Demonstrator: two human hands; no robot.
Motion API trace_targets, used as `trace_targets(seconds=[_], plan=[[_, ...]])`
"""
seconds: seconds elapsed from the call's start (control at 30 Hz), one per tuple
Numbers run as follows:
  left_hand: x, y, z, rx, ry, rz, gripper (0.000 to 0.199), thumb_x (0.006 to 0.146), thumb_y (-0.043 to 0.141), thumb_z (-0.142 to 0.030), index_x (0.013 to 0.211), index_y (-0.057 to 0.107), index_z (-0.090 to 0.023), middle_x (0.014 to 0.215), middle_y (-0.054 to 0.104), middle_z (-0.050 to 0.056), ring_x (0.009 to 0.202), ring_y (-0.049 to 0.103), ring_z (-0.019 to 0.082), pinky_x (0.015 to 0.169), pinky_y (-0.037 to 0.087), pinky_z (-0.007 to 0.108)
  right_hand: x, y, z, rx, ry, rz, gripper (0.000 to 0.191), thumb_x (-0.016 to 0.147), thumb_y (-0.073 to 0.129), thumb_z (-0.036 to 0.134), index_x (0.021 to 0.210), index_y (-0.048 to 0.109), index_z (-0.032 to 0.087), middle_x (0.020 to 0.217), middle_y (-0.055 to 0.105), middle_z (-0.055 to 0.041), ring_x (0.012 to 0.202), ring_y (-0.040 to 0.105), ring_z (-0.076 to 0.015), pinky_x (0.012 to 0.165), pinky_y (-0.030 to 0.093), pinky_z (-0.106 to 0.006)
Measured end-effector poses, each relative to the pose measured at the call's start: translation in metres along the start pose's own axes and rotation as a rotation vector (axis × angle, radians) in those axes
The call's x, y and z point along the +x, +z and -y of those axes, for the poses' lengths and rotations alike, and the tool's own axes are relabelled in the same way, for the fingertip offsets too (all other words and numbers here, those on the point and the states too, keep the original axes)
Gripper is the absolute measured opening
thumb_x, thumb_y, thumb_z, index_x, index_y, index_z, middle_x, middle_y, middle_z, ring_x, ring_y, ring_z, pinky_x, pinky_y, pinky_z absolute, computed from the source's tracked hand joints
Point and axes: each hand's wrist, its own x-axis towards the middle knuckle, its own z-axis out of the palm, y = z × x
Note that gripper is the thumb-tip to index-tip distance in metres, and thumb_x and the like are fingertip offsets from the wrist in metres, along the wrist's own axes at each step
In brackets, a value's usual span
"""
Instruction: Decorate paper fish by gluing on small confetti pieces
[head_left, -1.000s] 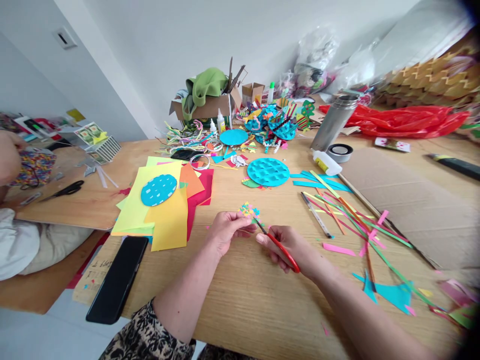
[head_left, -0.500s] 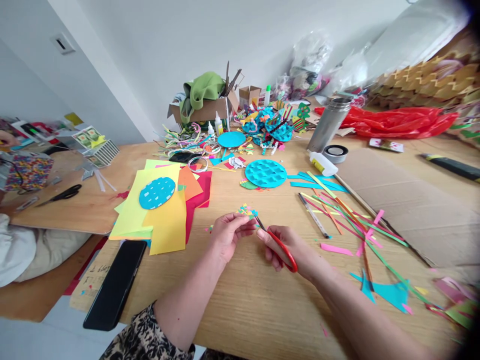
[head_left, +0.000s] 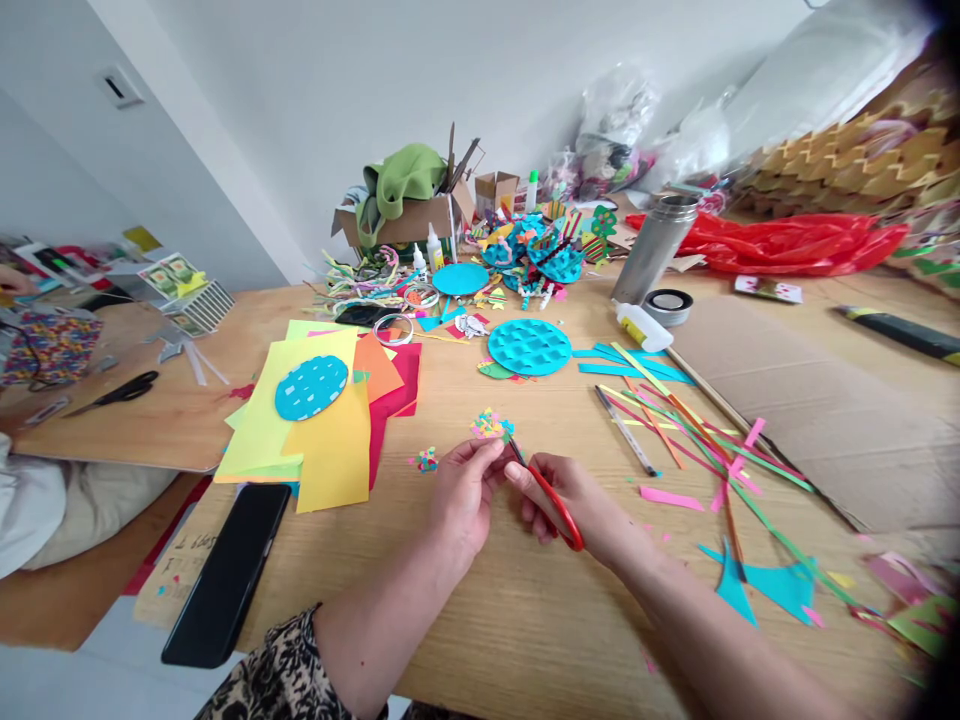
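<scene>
On the wooden table (head_left: 495, 625), paper bits (head_left: 489, 423) are seemingly already snipped and long strips (head_left: 700, 429) left whole, scissors (head_left: 559, 502) being gripped beside the bits by the right hand (head_left: 583, 490), the left hand's (head_left: 466, 490) fingertips pressed together, contents unclear.

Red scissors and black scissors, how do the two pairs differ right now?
The red scissors are held in the right hand, while the black scissors lie on the left table. The red scissors have red handles; the black scissors' are black. In view, the red scissors' blades point up and left, the black scissors' down and left. Both have dark-looking blades.
</scene>
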Motion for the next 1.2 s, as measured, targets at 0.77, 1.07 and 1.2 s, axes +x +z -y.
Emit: trace_targets(seconds=[0.77, 1.07, 1.2], plan=[[-0.0079, 0.0032, 0.007, -0.046, -0.014, -0.007, 0.025, 0.059, 0.083, -0.03, 0.066, 0.064, -0.015, 0.073, 0.069, 0.003, 0.069, 0.063, 0.015, 0.067, 0.046, 0.028, 0.0021, 0.0022, -0.0047, -0.041, -0.01, -0.021, 0.052, 0.071, 0.064, 0.069, 0.069, 0.045, 0.021, 0.048, 0.056, 0.005, 0.036, 0.051, -0.0089, 0.035, 0.038, -0.02], [-0.0071, 0.0038, 0.0078, -0.104, -0.025, -0.005, 0.023, 0.057, 0.084, -0.025, 0.066, 0.067, -0.014, 0.076, 0.072, 0.005, 0.073, 0.064, 0.015, 0.071, 0.047, 0.026, 0.004, 0.0018, -0.0066, -0.031, -0.003, -0.03, 0.053, 0.07, 0.065, 0.07, 0.069, 0.043, 0.021, 0.047, 0.056, 0.0054, 0.035, 0.05, -0.0087, 0.034, 0.036, -0.019], [-0.007, 0.0034, 0.0079, -0.097, -0.024, 0.007, 0.022, 0.058, 0.084, -0.025, 0.065, 0.067, -0.014, 0.076, 0.072, 0.005, 0.072, 0.064, 0.015, 0.07, 0.047, 0.026, 0.0036, 0.0021, -0.0063, -0.031, 0.003, -0.036, 0.053, 0.07, 0.065, 0.07, 0.069, 0.043, 0.021, 0.046, 0.056, 0.0056, 0.034, 0.05, -0.0085, 0.033, 0.036, -0.019]])
